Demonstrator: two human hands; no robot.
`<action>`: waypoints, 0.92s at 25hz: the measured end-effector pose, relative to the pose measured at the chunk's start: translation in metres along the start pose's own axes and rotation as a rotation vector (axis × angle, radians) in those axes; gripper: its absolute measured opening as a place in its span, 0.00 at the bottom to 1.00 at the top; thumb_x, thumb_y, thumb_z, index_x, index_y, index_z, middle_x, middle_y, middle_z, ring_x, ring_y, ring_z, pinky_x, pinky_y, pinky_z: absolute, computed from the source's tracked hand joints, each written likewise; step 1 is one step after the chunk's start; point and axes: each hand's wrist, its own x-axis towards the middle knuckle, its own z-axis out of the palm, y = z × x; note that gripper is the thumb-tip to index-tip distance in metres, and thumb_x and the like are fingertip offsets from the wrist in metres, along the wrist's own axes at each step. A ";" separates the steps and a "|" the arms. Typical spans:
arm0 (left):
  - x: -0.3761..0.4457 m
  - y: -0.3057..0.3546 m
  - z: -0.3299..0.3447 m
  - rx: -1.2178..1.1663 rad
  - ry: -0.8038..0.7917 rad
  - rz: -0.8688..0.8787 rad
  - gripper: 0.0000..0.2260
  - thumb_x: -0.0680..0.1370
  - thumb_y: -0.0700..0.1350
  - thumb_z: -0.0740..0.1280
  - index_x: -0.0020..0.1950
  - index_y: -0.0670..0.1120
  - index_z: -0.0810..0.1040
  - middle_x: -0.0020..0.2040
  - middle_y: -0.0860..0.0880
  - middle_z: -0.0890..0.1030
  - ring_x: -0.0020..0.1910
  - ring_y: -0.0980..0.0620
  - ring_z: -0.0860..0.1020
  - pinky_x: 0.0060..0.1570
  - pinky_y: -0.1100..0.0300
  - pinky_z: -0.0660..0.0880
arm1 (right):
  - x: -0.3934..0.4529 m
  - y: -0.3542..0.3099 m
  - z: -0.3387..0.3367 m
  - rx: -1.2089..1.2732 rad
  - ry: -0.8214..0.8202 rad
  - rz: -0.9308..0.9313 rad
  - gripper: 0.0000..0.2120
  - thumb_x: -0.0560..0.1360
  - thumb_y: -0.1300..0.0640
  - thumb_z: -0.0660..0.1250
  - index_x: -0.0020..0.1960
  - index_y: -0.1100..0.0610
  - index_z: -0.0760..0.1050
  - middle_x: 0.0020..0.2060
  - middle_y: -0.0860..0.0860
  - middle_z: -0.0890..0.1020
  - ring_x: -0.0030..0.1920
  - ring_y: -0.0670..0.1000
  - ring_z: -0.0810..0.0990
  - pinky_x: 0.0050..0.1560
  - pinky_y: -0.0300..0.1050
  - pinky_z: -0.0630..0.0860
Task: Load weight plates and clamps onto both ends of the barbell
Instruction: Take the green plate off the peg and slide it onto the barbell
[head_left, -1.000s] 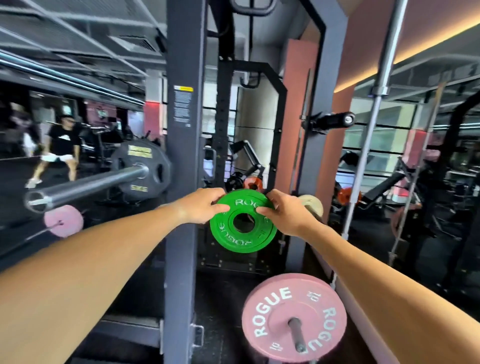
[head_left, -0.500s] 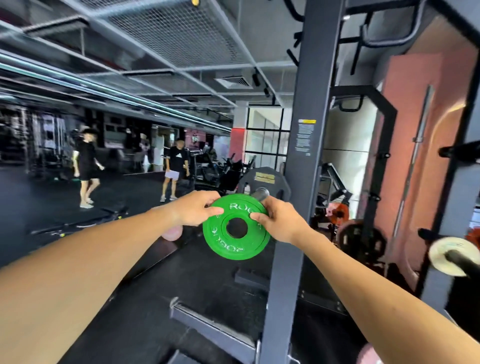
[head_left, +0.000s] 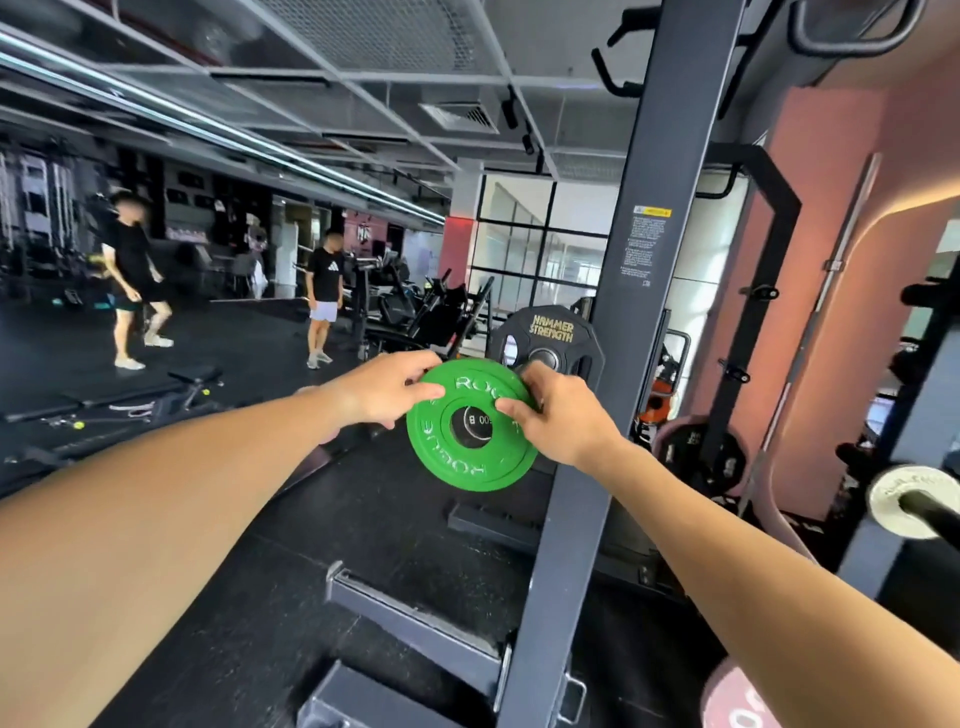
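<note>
A small green Rogue weight plate (head_left: 457, 457) is held upright in front of me by both hands. My left hand (head_left: 387, 392) grips its upper left rim, and my right hand (head_left: 558, 415) grips its right side. The barbell sleeve's end (head_left: 470, 427) shows through the plate's centre hole. Behind the green plate, a black Hammer Strength plate (head_left: 551, 338) sits further along the same bar. No clamp is visible.
A dark rack upright (head_left: 613, 364) stands just right of the plate. A white plate on a storage peg (head_left: 914, 501) and a pink plate's edge (head_left: 737, 701) sit at the right. Rack feet cross the black floor. Two people stand far left, near a bench.
My view has swung left, away from the storage pegs. Both hands carried the green plate to the barbell's end, and its hole now lines up with the sleeve tip.
</note>
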 end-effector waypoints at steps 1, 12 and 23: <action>0.002 -0.002 -0.001 -0.010 -0.003 0.003 0.07 0.83 0.50 0.65 0.61 0.57 0.75 0.63 0.55 0.79 0.60 0.45 0.81 0.45 0.48 0.85 | 0.000 -0.001 -0.001 -0.018 0.004 -0.018 0.15 0.77 0.46 0.69 0.46 0.55 0.69 0.33 0.50 0.76 0.37 0.58 0.77 0.38 0.51 0.73; 0.023 0.001 0.000 -0.049 -0.026 0.118 0.09 0.82 0.48 0.66 0.62 0.53 0.77 0.60 0.53 0.83 0.52 0.42 0.85 0.42 0.39 0.83 | 0.003 0.015 -0.005 -0.002 0.060 -0.088 0.16 0.78 0.49 0.69 0.56 0.62 0.74 0.38 0.57 0.82 0.39 0.61 0.79 0.43 0.58 0.77; 0.115 -0.015 0.043 0.072 0.162 -0.032 0.12 0.81 0.56 0.65 0.65 0.60 0.74 0.50 0.52 0.80 0.38 0.46 0.84 0.31 0.50 0.84 | 0.060 0.090 0.033 -0.127 0.190 0.042 0.16 0.79 0.45 0.65 0.58 0.56 0.71 0.51 0.54 0.83 0.51 0.62 0.79 0.41 0.51 0.71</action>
